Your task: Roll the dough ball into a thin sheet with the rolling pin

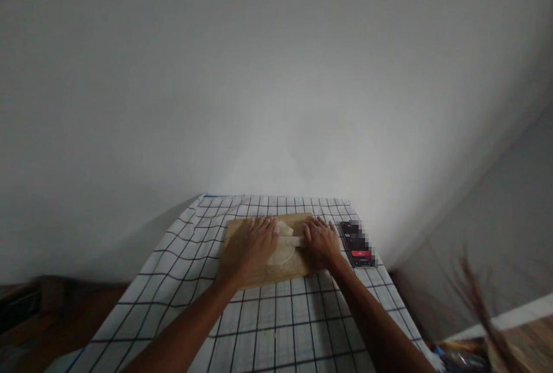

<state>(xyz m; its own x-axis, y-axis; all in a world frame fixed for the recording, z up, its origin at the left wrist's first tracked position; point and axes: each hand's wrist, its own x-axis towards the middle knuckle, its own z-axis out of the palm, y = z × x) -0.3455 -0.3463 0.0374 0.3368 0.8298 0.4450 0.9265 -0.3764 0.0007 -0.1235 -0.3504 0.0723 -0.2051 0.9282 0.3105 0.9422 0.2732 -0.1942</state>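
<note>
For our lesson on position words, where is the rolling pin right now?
At lower centre of the head view, the rolling pin lies across the flattened dough on the wooden board, between the left hand and right hand.

Left hand [261, 239] and right hand [321, 241] palm-down, apart

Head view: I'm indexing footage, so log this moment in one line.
left hand: on pale cylindrical rolling pin; right hand: on pin's other end; pin: across flat, cream dough sheet; dough: on rectangular tan wooden board
</note>
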